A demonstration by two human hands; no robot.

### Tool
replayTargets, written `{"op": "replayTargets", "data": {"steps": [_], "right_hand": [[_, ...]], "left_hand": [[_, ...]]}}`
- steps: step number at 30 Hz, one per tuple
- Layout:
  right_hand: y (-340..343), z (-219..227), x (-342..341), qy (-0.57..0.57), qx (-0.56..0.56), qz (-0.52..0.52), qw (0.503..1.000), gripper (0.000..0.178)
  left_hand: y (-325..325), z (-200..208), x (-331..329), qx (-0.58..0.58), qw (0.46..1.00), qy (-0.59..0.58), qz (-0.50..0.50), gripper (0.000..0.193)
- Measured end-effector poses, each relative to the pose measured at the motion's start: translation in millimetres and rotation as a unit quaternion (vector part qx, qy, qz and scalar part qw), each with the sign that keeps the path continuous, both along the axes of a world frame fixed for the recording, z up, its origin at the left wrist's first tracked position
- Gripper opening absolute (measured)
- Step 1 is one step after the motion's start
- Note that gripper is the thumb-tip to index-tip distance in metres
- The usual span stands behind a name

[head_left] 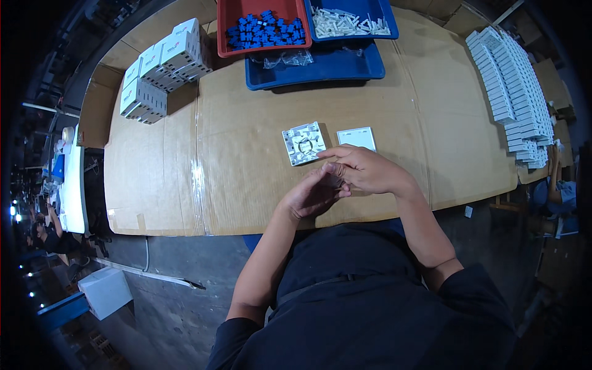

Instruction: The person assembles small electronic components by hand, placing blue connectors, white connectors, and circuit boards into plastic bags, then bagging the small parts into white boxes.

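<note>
My two hands meet above the cardboard-covered table near its front edge. My left hand [308,196] is cupped, palm turned inward, its fingertips tucked under my right hand. My right hand [373,171] bends over it with curled fingers, thumb and fingertips against the left fingers. Whatever lies between them, if anything, is hidden or too small to make out. Just beyond the fingers rests a square white-and-grey housing [303,143] with a round recess in its middle. To its right lies a flat white square plate [357,138], partly covered by my right hand.
A red tray [265,52] holds blue plastic parts, and a blue tray [354,38] holds small white parts. Another blue tray [314,80] sits in front with clear plastic bags. White boxes [163,65] are stacked at the far left; tall stacks of white units [512,92] stand right.
</note>
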State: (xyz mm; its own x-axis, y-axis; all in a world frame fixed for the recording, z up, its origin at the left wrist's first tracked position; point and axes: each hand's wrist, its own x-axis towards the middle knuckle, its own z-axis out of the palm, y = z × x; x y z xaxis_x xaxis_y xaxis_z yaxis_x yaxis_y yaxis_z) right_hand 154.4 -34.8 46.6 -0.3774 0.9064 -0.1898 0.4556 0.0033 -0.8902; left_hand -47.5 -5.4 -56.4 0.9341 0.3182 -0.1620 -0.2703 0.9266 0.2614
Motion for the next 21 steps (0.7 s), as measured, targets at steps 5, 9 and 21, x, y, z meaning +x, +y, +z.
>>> {"op": "replayTargets", "data": {"steps": [5, 9, 21], "right_hand": [[-2.5, 2.1, -4.1, -0.021, -0.001, 0.022, 1.000, 0.064], [4.7, 16.3, 7.5, -0.001, 0.026, 0.017, 1.000, 0.054], [201.8, 17.7, 176.1, -0.295, 0.257, -0.319, 0.863, 0.020]], "left_hand": [[-2.4, 5.8, 1.0, -0.003, 0.998, 0.065, 0.018, 0.037], [-5.4, 3.6, -2.7, -0.040, 0.999, 0.019, -0.003, 0.046], [0.3, 25.4, 3.8, 0.007, 0.999, 0.050, -0.009, 0.061]]}}
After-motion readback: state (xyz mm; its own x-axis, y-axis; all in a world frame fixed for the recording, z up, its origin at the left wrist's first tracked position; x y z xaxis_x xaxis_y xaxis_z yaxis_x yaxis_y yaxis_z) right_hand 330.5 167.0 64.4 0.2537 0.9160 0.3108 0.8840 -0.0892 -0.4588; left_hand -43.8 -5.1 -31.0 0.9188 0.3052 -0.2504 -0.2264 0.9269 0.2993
